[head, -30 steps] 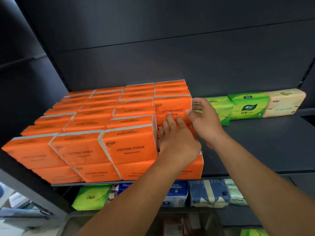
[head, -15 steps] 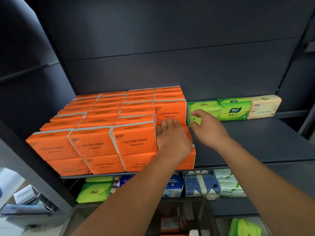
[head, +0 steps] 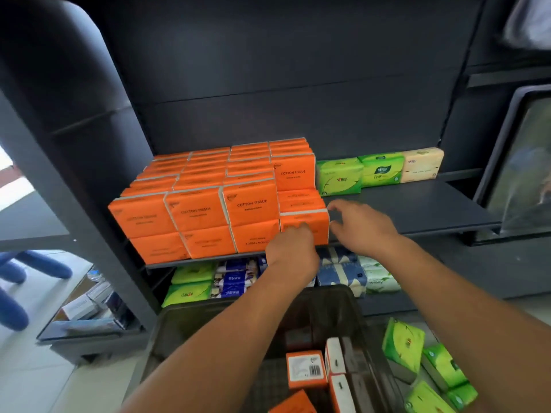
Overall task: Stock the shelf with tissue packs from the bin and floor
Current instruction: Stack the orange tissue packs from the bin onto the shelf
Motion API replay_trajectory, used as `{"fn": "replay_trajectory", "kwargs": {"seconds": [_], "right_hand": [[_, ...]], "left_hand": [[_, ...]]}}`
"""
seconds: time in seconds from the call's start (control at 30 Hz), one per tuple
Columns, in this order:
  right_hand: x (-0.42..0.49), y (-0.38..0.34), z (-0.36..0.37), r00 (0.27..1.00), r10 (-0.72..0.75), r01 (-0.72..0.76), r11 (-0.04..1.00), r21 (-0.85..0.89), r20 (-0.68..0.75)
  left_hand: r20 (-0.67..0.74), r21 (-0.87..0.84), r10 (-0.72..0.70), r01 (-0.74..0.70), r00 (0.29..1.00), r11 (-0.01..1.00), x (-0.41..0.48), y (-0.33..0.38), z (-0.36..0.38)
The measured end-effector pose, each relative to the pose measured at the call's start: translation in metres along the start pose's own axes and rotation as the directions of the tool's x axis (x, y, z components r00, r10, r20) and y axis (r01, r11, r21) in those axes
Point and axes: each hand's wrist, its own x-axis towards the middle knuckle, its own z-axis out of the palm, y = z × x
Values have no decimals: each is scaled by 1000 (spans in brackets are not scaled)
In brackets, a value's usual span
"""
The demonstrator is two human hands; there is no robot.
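Your L grip (head: 293,248) has its fingers against the front face of the orange pack (head: 313,222). Blur hides the tips, so can't tell if it holds or only presses. Your R grip (head: 362,226) is wide open, thumb & fingers spread, just beside the pack's R end, holding nothing. The pack sits on the shelf (head: 417,210) at the front R corner of the stack (head: 196,216), bottom layer. Its long axis runs L-R along the shelf edge, w/ an orange face toward you. The bin (head: 190,320) below your arms holds bin packs (head: 305,369). Green packs (head: 402,347) lie on the floor to its R.
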Motion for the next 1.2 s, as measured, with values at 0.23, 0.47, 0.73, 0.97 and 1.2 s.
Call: {"fn": "replay_trajectory", "kwargs": {"seconds": [0.23,0.47,0.73,0.97,1.2], "right_hand": [[-49,-14,28,988,-20,19,1000,9,151],[-78,-10,78,936,27,-8,998,-56,352],[-91,-16,144,848,48,-53,999,-6,528],[-106,-11,218,730,113,-73,993,-88,674],[-132,-5,300,642,157,-210,977,-25,751]], "left_hand": [[65,49,-72,69,995,996,-58,-45,23],[217,44,-199,194,956,980,-99,-89,67],[367,-41,-331,371,869,928,-120,-121,134],[487,8,-344,389,803,921,-120,-133,190],[627,-45,-365,500,688,865,-122,-142,246]]}}
